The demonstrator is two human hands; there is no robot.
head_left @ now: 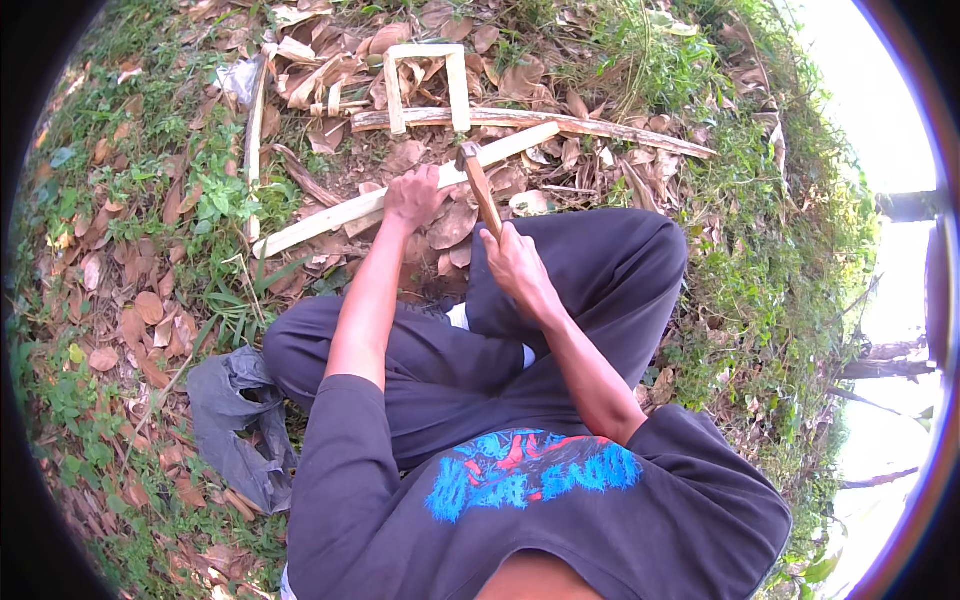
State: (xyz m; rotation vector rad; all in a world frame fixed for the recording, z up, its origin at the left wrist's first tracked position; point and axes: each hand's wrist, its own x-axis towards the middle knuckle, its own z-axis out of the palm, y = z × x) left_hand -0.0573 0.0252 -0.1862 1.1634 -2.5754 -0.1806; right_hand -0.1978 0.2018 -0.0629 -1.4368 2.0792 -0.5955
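My left hand (pixel 413 198) is closed around a long pale wooden strip (pixel 325 222) that slants from lower left to upper right in front of my crossed legs. In my right hand (pixel 517 262) is a hammer (pixel 483 196), gripped by its wooden handle. The hammer's dark head is up beside the strip, to the right of my left hand; whether it touches the wood I cannot tell. Beyond the strip lies a three-sided frame (pixel 427 50) of pale wood pieces, its open side toward me.
A rough split branch (pixel 600 128) lies across the leaves just past the strip. Another thin wooden piece (pixel 255 150) lies at the left, near a clear plastic bag (pixel 237 80). A torn dark plastic bag (pixel 225 410) rests beside my left knee. Dry leaves and grass cover the ground.
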